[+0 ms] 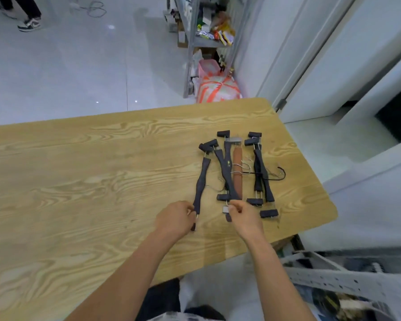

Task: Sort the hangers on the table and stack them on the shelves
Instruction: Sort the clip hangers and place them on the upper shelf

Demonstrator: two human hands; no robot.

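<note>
Several clip hangers (262, 172) lie side by side on the right part of the wooden worktop (79, 181), mostly dark, with one brown hanger (237, 179) among them. The left hand (174, 218) pinches the near end of the leftmost hanger (200, 181), fingers curled on it. The right hand (244, 216) pinches the near end of one of the middle hangers, beside a grey clip (225, 209); which one, I cannot tell. A gold badge (228, 162) on a dark hanger is too small to read. A metal shelf (208, 41) stands beyond the worktop.
</note>
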